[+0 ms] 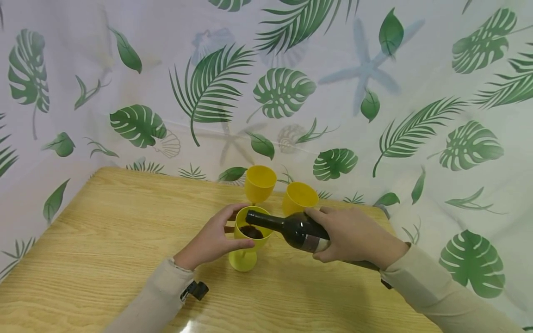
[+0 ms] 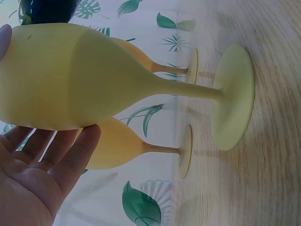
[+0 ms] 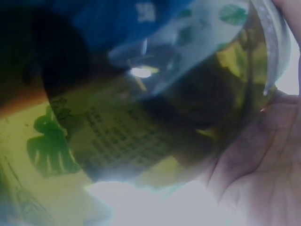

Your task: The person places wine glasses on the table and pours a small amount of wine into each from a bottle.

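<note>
A yellow-green goblet point(image 1: 248, 240) stands on the wooden table point(image 1: 104, 240) with dark liquid in its bowl. My left hand point(image 1: 216, 238) wraps round that bowl; in the left wrist view the goblet point(image 2: 94, 80) fills the frame, my fingers point(image 2: 51, 155) curling under it. My right hand point(image 1: 354, 233) grips a dark wine bottle point(image 1: 291, 226), tilted almost flat, its mouth over the goblet's rim. The right wrist view shows only the bottle's glass and label point(image 3: 141, 117) against my palm point(image 3: 263, 165).
Two more yellow goblets point(image 1: 260, 184) point(image 1: 299, 198) stand just behind the filled one, near the table's far edge. A leaf-print curtain point(image 1: 283, 92) closes off the back and sides. Bare table lies to the left and front.
</note>
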Motion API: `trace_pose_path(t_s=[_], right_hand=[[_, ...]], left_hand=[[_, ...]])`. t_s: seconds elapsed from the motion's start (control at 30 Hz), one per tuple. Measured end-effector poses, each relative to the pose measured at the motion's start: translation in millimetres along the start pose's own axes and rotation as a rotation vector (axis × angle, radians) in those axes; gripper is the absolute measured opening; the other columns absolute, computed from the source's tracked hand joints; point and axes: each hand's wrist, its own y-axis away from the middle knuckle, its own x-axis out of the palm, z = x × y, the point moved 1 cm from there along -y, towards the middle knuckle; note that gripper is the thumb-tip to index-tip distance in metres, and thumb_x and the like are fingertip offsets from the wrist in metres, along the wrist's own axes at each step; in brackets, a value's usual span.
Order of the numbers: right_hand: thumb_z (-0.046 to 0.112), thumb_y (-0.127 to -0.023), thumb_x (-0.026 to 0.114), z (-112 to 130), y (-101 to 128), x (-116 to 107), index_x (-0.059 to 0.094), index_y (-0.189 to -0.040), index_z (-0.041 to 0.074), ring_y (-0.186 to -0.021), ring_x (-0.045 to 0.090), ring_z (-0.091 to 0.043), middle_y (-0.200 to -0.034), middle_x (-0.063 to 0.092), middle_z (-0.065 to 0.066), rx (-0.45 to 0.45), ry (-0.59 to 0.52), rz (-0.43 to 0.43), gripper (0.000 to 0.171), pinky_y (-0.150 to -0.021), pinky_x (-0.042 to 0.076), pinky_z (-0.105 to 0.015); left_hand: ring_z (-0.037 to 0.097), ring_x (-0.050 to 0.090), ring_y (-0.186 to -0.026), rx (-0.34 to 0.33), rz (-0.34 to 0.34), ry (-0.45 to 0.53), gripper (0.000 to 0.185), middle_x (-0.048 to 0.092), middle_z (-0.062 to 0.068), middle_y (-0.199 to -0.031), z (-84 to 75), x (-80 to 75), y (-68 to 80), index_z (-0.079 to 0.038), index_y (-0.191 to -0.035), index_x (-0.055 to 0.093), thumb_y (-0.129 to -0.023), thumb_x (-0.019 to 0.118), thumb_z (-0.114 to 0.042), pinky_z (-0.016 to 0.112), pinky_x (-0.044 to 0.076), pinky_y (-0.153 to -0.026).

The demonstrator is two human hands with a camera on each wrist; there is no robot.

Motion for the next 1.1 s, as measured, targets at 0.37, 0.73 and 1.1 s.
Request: trace_pose_path(t_s=[0.37, 0.73, 1.1], right_hand=[[0.050, -0.071, 0.089, -1.2, 1.0, 1.0, 0.057, -0.140, 0.011, -0.066, 0.055, -0.012, -0.104, 0.066, 0.001, 0.000, -0.008, -0.002, 0.086, -0.063, 0.053, -0.033], [0.051, -0.072, 0.088, -2.1, 1.0, 1.9, 0.057, -0.140, 0.011, -0.067, 0.055, -0.012, -0.103, 0.065, 0.002, 0.002, -0.005, -0.005, 0.085, -0.063, 0.053, -0.033], [0.051, -0.071, 0.088, -1.2, 1.2, 1.7, 0.056, -0.141, 0.011, -0.066, 0.054, -0.012, -0.104, 0.066, 0.001, 0.004, -0.002, -0.008, 0.086, -0.062, 0.052, -0.032]], left_hand=[[0.023, 0.052, -0.133, -0.007, 0.000, -0.005, 0.083, 0.055, 0.000, -0.146, 0.9, 1.2, -1.1, -0.022, -0.154, 0.045, -0.084, 0.089, -0.034, 0.051, 0.048, -0.108], [0.022, 0.053, -0.133, -0.012, -0.002, -0.009, 0.085, 0.055, -0.002, -0.144, 0.6, 1.2, -1.4, -0.021, -0.154, 0.044, -0.083, 0.089, -0.034, 0.049, 0.049, -0.108], [0.023, 0.052, -0.134, -0.001, 0.000, -0.008, 0.085, 0.054, -0.001, -0.146, 1.9, 1.1, -1.3, -0.022, -0.155, 0.043, -0.084, 0.088, -0.033, 0.051, 0.049, -0.108]])
